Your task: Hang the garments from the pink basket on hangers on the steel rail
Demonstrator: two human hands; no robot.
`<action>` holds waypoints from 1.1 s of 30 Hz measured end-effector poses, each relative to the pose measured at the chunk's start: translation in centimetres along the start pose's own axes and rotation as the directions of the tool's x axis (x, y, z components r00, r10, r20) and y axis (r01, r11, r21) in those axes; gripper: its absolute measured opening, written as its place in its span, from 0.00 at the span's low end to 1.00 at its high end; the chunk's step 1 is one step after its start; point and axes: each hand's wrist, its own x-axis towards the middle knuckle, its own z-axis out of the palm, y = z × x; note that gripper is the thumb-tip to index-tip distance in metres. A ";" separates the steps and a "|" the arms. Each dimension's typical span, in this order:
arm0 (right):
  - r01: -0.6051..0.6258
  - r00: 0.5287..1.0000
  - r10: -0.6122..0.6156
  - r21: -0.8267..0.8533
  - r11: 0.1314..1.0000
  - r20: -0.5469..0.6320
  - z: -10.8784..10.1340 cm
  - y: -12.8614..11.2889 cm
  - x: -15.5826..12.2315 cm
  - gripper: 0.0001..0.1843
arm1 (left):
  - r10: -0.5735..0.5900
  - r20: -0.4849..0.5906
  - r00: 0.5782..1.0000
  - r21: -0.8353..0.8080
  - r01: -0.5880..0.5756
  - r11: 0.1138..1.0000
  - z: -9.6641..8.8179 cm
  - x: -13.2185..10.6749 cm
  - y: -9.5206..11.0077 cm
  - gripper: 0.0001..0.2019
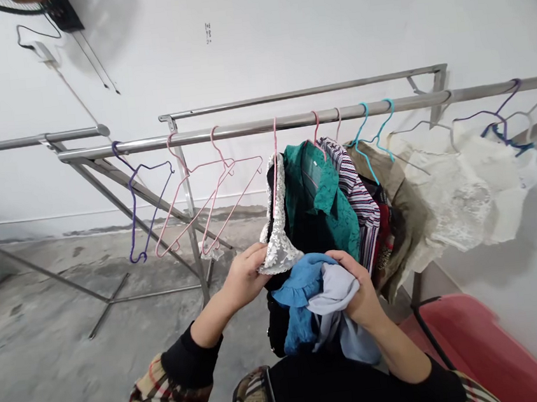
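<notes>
My left hand [246,276] pinches the edge of a white lace garment [279,244] that hangs from a pink hanger on the rail. Bunched in my right hand [362,295] are blue and pale grey-blue clothes [326,294], held in front of my body; whether they are one piece or two I cannot tell. Just behind the lace garment hangs a green shirt [328,201], followed by a striped shirt [354,189]. Black fabric [278,325] shows below my left hand, partly hidden by the blue cloth.
The metal clothes rail [251,128] crosses in front of me. Bare hangers, one purple [131,209] and two pink [211,204], hang on its left part. White garments [469,192] hang at the right. A red chair [484,338] stands at lower right.
</notes>
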 end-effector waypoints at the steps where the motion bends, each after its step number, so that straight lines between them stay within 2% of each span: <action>1: -0.014 1.000 0.014 0.004 1.000 -0.004 -0.2 0.1 -0.1 0.11 | -0.003 -0.001 1.000 -0.003 0.003 1.000 -0.1 -0.2 0.1 0.10; 3: -0.038 0.999 0.038 0.008 0.999 -0.010 -0.4 0.3 -0.3 0.11 | -0.033 -0.043 0.998 0.039 0.035 0.999 0.2 -0.7 0.1 0.13; 6: -0.050 0.999 0.050 0.007 0.999 -0.009 -0.6 0.8 -0.5 0.11 | -0.092 -0.196 0.976 0.143 0.121 0.982 1.3 -1.8 -0.1 0.14; 11: -0.050 0.998 0.049 0.021 0.999 0.027 -0.8 1.6 -0.8 0.11 | -0.122 -0.462 0.879 0.206 0.240 0.949 3.1 -3.2 -0.6 0.11; 15: -0.051 0.999 0.051 0.030 0.998 0.015 -0.7 1.6 -0.9 0.11 | -0.191 -0.545 0.816 0.190 0.342 0.920 4.2 -3.7 -0.5 0.10; 18: -0.069 0.997 0.069 0.023 0.997 0.028 -0.6 1.3 -1.0 0.09 | -0.288 -0.507 0.812 0.091 0.382 0.920 5.2 -3.9 0.1 0.12; 20: -0.070 0.994 0.068 0.014 0.997 0.081 -0.5 1.1 -1.0 0.10 | -0.370 -0.409 0.834 -0.019 0.398 0.917 5.8 -3.9 0.6 0.13; 23: -0.056 0.983 0.053 0.010 0.998 0.178 -0.3 1.0 -1.1 0.18 | -0.440 -0.228 0.868 -0.116 0.425 0.898 6.3 -3.7 0.9 0.19; 25: -0.068 0.975 0.061 0.026 0.997 0.215 -0.1 1.0 -1.2 0.23 | -0.452 -0.177 0.874 -0.127 0.435 0.891 6.4 -3.2 0.6 0.22; 30: -0.137 0.969 0.115 0.089 0.987 0.220 0.4 1.2 -1.1 0.28 | -0.450 -0.233 0.862 -0.153 0.424 0.893 7.2 -0.2 -2.4 0.22; 33: -0.154 0.973 0.135 0.094 0.984 0.186 0.5 1.3 -1.1 0.27 | -0.448 -0.104 0.888 -0.128 0.435 0.891 8.7 1.6 -4.8 0.23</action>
